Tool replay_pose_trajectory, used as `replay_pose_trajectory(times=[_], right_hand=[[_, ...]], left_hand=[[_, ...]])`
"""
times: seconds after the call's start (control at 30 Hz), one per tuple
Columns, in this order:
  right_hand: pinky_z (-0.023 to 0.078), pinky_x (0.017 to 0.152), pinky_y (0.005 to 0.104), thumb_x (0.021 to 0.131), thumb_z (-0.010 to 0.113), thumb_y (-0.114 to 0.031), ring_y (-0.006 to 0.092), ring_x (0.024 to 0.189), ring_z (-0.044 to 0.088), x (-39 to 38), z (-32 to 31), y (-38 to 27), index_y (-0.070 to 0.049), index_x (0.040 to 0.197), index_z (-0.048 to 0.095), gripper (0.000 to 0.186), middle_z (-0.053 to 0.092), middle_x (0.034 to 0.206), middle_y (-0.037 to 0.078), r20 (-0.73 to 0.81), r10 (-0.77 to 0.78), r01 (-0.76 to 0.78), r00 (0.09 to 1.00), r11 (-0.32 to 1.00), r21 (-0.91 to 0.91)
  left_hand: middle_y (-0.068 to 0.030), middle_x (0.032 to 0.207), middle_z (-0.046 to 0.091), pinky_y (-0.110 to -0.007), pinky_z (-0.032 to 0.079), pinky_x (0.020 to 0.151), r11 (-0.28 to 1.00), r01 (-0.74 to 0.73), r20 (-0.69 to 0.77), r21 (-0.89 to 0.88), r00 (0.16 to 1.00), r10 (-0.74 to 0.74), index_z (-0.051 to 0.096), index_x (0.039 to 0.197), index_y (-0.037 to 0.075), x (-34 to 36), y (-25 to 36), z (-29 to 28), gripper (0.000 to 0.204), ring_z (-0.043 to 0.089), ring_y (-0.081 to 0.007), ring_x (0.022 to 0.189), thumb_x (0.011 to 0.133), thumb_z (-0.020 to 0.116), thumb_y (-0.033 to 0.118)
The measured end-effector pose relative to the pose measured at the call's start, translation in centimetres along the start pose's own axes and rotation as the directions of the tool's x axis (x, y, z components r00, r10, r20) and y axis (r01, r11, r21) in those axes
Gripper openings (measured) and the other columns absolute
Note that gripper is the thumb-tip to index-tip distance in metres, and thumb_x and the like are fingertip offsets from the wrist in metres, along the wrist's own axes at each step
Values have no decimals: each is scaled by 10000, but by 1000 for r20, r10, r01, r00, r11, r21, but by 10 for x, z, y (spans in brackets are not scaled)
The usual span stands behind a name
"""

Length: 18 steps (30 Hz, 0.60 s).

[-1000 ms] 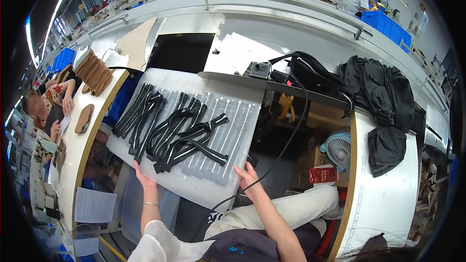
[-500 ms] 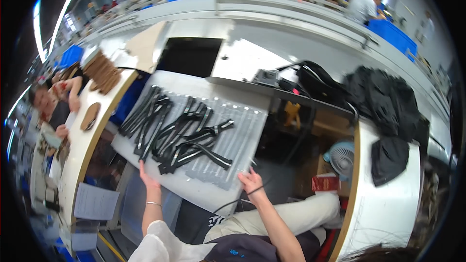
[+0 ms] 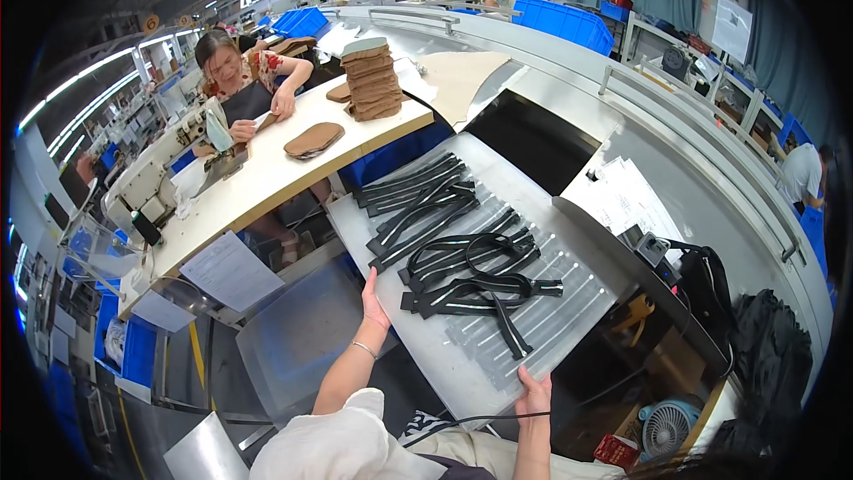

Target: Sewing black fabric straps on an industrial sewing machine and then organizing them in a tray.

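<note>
A flat whitish board (image 3: pixel 415 341) slants away in front of me, with a clear slotted sheet (image 3: pixel 562 302) on top of it. Several black zipper strips (image 3: pixel 471 293) with pale teeth lie across it in loose bunches, a few curled over others. My left hand (image 3: pixel 375 307) holds the board's near left edge, its fingers partly hidden beneath. At the near right corner, my right hand (image 3: pixel 534 391) grips the board's edge with the thumb on top. A thin black cable (image 3: pixel 480 420) runs past my right wrist.
On the left table stand a stack of brown pieces (image 3: pixel 371 84) and a sewing machine (image 3: pixel 142 187), where a co-worker (image 3: pixel 258 80) handles a brown piece. Right of the board are black fabric (image 3: pixel 771 356), a small fan (image 3: pixel 668 428) and a red box (image 3: pixel 617 451).
My view has swung left, so the board and both hands appear farther right. More of the co-worker's table shows. Both hands still hold the board, and the zipper strips stay on it.
</note>
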State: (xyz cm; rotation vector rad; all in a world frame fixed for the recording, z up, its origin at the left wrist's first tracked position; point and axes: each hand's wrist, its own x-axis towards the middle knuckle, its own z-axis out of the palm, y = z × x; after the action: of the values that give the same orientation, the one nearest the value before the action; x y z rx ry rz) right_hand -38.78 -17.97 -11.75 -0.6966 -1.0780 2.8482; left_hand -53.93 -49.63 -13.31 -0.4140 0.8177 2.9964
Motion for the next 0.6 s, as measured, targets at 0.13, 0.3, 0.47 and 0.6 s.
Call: replay_pose_trajectory(times=[0.13,0.3,0.47,0.6], right_hand=[[414,945,333,798,600,55,203,1074,536,0,1,-1,-47,1267,420,513,554,1166,78,53,-90,95,995,989,-112],[408,955,342,816,607,11,208,1090,532,-7,4,-4,-43,1259,429,481,560,1164,82,23,-85,87,996,990,-107],[456,876,334,867,617,-149,198,1005,572,-11,-9,-3,-59,1205,478,376,593,1097,63,-89,52,-59,995,995,-76],[511,761,297,899,584,-223,178,881,626,-31,-46,16,-27,1144,516,321,629,999,75,-8,89,-89,996,992,-87]], left_hand=[[-113,1115,609,-394,446,905,1000,-3,-22,-12,1000,3,547,1158,37,0,-2,-3,542,576,-275,1020,839,572,473],[-112,1133,602,-399,433,923,1000,7,-4,23,1000,-7,541,1176,42,-7,-4,5,570,566,-274,1037,836,562,499],[-105,1255,523,-405,358,1002,991,37,-59,125,998,-29,468,1265,61,0,-7,10,690,478,-266,1161,815,539,580],[-132,1215,517,-401,371,976,914,-56,-338,401,919,205,472,1236,61,1,34,-20,584,481,-267,1133,903,415,537]])
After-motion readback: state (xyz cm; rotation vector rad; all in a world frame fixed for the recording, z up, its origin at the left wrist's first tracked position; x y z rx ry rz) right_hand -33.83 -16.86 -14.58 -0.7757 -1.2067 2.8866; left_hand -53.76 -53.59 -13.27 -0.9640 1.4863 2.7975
